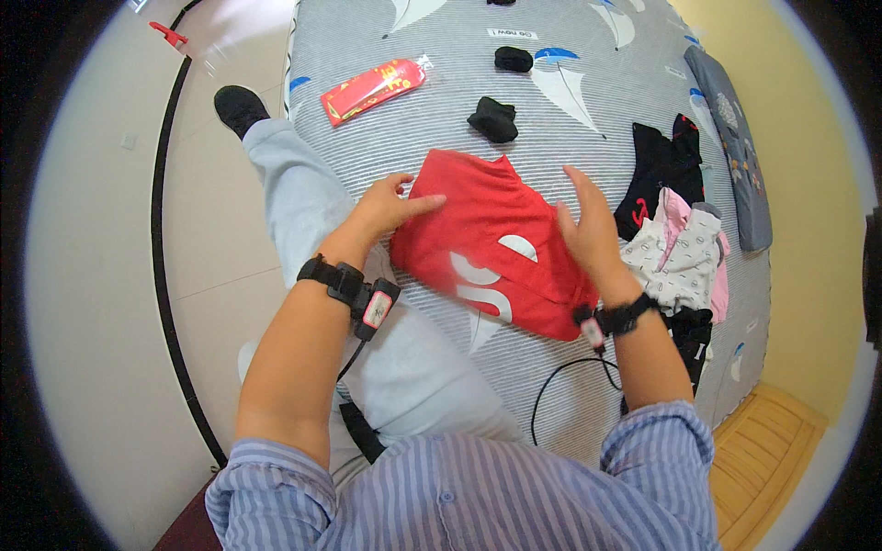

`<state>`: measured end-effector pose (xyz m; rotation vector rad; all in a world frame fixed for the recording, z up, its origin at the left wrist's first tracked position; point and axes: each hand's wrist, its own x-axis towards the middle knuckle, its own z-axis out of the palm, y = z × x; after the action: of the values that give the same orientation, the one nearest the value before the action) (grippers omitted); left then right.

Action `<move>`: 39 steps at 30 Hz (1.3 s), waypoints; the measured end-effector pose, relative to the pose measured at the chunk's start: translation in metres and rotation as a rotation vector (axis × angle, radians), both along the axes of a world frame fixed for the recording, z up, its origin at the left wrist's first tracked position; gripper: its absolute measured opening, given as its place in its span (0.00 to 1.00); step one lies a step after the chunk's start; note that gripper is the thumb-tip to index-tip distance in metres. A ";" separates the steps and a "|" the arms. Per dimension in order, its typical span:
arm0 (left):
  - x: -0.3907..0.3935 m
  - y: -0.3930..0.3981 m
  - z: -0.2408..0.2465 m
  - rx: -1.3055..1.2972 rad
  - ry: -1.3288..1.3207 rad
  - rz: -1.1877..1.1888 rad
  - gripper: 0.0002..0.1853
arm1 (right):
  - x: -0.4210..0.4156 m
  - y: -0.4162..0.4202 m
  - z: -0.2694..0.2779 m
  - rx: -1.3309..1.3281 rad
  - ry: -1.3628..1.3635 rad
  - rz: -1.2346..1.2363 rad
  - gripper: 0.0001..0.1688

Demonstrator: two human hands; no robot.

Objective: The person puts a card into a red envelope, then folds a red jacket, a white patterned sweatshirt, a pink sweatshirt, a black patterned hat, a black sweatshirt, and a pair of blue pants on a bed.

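A red garment (475, 206) with white printed shapes lies partly folded on the striped bedsheet (386, 148) before me. At its left edge is my left hand (389, 206), thumb and fingers apart, the thumb over the cloth. My right hand (589, 227) hovers by the garment's right edge, fingers spread and slightly blurred. I see no cloth gripped in either hand; whether the fingertips touch it I cannot tell. Each wrist wears a black strap with a small cabled device.
Beyond the garment lie rolled black socks (495, 120) and another black bundle (513, 59). A red packet (375, 89) in clear plastic is at the far left. To the right are black clothing (658, 165), a white patterned garment (679, 255) and a grey pillow (734, 151) along the wall.
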<state>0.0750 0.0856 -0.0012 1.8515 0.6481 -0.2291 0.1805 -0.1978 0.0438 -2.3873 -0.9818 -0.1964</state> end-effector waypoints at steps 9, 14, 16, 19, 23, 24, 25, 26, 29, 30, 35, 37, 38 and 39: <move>0.012 -0.010 -0.036 0.025 -0.015 -0.035 0.22 | -0.080 -0.053 -0.050 -0.392 0.038 -0.061 0.39; 0.022 -0.015 -0.042 0.158 0.042 -0.059 0.21 | -0.061 -0.076 -0.100 -0.369 0.041 -0.238 0.41; 0.019 -0.019 -0.038 0.225 0.034 -0.025 0.20 | -0.058 -0.076 -0.104 -0.389 0.033 -0.253 0.43; 0.013 -0.017 -0.025 0.192 -0.067 0.003 0.17 | -0.068 -0.078 -0.106 -0.101 0.127 -0.428 0.46; 0.013 -0.020 -0.024 -0.145 -0.304 0.170 0.15 | -0.084 -0.093 -0.112 0.420 0.559 -0.796 0.41; 0.011 -0.025 -0.018 -0.268 -0.256 0.194 0.15 | -0.090 -0.099 -0.112 0.604 0.777 -0.797 0.38; 0.009 -0.027 -0.007 -0.391 -0.211 0.221 0.15 | -0.094 -0.097 -0.099 0.788 0.994 -0.781 0.34; 0.006 -0.026 -0.002 -0.431 -0.150 0.173 0.16 | -0.096 -0.095 -0.086 0.968 1.210 -0.751 0.31; -0.002 -0.022 0.009 -0.543 -0.018 0.031 0.20 | -0.096 -0.093 -0.058 0.847 0.983 -0.761 0.27; -0.004 -0.019 0.012 -0.554 -0.063 0.034 0.20 | -0.094 -0.092 -0.047 0.790 0.860 -0.740 0.26; -0.017 0.001 0.054 -0.679 -0.259 0.077 0.20 | -0.069 -0.070 0.033 0.763 0.596 -0.624 0.24; -0.017 0.020 0.063 -0.660 -0.322 0.160 0.20 | -0.059 -0.043 0.072 0.769 0.544 -0.525 0.22; -0.015 0.027 0.067 -0.652 -0.350 0.198 0.20 | -0.050 -0.032 0.082 0.747 0.509 -0.486 0.22; -0.014 0.034 0.072 -0.642 -0.379 0.241 0.19 | -0.040 -0.020 0.090 0.725 0.475 -0.447 0.23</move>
<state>0.0613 0.1198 0.0711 1.1442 0.4543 0.0720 0.1405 -0.2177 0.1335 -1.8032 -0.1017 -0.1097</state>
